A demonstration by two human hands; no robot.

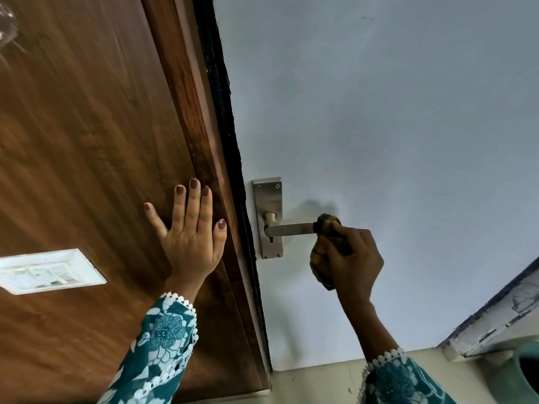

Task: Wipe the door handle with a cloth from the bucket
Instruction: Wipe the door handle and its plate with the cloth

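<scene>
Two patterned sleeves point(163, 348) lead up to two hands: the left hand point(191, 233) lies flat and open on the one brown panel point(87, 141), the right hand point(354, 258) grips one cloth point(326, 225) wrapped over the tip of the single handle point(291, 229) on its plate point(268, 199).

We see our left hand point(191, 231) lying flat, palm forward, fingers spread and pointing up, arm stretched forward in a teal floral sleeve. Our right hand point(354, 255) is curled into a closed grip, arm raised, wrist straight, same sleeve.
</scene>
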